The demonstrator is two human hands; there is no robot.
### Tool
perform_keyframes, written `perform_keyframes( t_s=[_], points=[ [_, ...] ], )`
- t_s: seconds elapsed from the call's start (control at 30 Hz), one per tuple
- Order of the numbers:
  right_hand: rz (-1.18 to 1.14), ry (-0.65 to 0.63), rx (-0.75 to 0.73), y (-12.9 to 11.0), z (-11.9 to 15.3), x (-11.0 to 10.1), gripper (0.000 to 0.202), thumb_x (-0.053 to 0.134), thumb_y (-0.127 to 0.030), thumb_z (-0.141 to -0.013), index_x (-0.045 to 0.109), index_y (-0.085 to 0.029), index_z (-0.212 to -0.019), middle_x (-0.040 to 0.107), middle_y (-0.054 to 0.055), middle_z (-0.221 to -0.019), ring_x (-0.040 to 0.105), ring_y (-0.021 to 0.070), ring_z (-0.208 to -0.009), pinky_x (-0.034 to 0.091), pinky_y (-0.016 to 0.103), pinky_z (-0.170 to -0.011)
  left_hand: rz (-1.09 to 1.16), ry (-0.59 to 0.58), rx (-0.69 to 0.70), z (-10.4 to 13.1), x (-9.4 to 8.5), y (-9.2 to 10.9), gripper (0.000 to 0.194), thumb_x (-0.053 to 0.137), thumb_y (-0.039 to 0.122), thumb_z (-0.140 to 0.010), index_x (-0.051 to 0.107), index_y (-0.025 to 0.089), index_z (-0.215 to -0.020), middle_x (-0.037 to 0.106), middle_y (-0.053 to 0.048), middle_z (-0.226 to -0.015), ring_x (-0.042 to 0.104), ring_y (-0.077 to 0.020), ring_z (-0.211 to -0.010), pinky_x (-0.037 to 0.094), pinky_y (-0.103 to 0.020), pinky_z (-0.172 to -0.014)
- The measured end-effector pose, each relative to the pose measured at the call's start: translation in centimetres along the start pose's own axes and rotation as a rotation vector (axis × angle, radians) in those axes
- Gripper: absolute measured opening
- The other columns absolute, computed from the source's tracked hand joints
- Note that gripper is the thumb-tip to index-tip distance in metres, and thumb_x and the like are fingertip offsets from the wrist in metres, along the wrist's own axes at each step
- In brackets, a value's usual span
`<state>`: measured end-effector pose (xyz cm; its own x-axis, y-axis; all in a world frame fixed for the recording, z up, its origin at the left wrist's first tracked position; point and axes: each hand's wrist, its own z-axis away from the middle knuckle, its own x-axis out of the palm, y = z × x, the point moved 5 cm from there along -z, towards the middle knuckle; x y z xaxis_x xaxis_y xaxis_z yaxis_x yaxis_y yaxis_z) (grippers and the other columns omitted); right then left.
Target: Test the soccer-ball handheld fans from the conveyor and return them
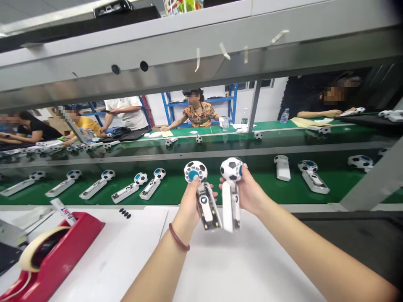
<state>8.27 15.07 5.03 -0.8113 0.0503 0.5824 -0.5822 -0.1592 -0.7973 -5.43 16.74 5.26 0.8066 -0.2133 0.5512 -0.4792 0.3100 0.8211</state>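
- one ball-topped device (205, 208) is gripped by the left hand (189, 203)
- one matching device (227, 201) by the right hand (252, 191)
- five similar devices (93, 188) are laid beyond, leftward

Back wall (271, 102) white, well lit; blue metal shelving unit (217, 100) stands against it. Window (267, 83) partly hidden by grey overhead shelf (201, 37), grey upright post (254, 105) beneath. Dark surface (291, 94) at right. Far bench (210, 128) green-topped; near worktop (245, 268) white. Ceiling (59, 10) grey.
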Motion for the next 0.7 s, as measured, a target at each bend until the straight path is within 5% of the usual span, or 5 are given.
perform_keyframes(
  t_s=[0.13,0.23,0.4,0.6,0.7],
  points=[
    [0.025,0.113,0.014,1.1,2.8,0.0,0.058,0.046,-0.071,-0.068,0.058,-0.018,-0.089,0.060,0.004,-0.064,0.056,0.0163,-0.057,0.046,0.028,-0.054,0.103,0.034,-0.076,1.1,0.3,-1.7,0.053,0.038,0.058,-0.078,0.058,0.009,-0.079,0.058,-0.007,-0.057,0.055,-0.0154,-0.046,0.044,-0.025,-0.044],
    [0.070,0.230,-0.222,1.1,3.8,-0.9,0.060,0.051,-0.068,-0.066,0.053,-0.020,-0.101,0.061,0.004,-0.072,0.056,0.0162,-0.061,0.045,0.027,-0.055,0.134,0.083,0.002,1.0,-0.9,-1.8,0.055,0.037,0.060,-0.077,0.058,0.010,-0.073,0.056,-0.005,-0.051,0.051,-0.0140,-0.042,0.042,-0.023,-0.042],
    [0.135,0.203,-0.561,1.7,4.3,-3.3,0.060,0.060,-0.058,-0.067,0.042,-0.026,-0.113,0.056,0.006,-0.105,0.055,0.0196,-0.089,0.046,0.030,-0.074,0.001,0.118,0.196,0.1,-3.6,-2.0,0.052,0.057,0.061,-0.066,0.056,0.013,-0.084,0.062,-0.006,-0.068,0.059,-0.0173,-0.063,0.046,-0.026,-0.057],
    [0.372,0.033,-0.484,5.1,2.8,-5.9,0.069,0.069,-0.034,-0.068,0.028,-0.032,-0.124,0.042,0.003,-0.128,0.046,0.0174,-0.110,0.037,0.032,-0.094,-0.208,0.004,0.162,-0.8,-6.0,-6.2,0.054,0.071,0.036,-0.064,0.047,0.021,-0.111,0.056,-0.006,-0.111,0.050,-0.0214,-0.104,0.040,-0.030,-0.086],
    [0.481,-0.107,-0.333,6.2,1.9,-5.6,0.054,0.067,-0.033,-0.069,0.041,-0.026,-0.116,0.050,0.005,-0.120,0.049,0.0200,-0.108,0.036,0.035,-0.095,-0.209,-0.134,-0.015,-0.5,-5.4,-7.6,0.050,0.069,0.025,-0.066,0.047,0.018,-0.110,0.056,-0.009,-0.110,0.053,-0.0236,-0.100,0.040,-0.034,-0.087]
  ],
)
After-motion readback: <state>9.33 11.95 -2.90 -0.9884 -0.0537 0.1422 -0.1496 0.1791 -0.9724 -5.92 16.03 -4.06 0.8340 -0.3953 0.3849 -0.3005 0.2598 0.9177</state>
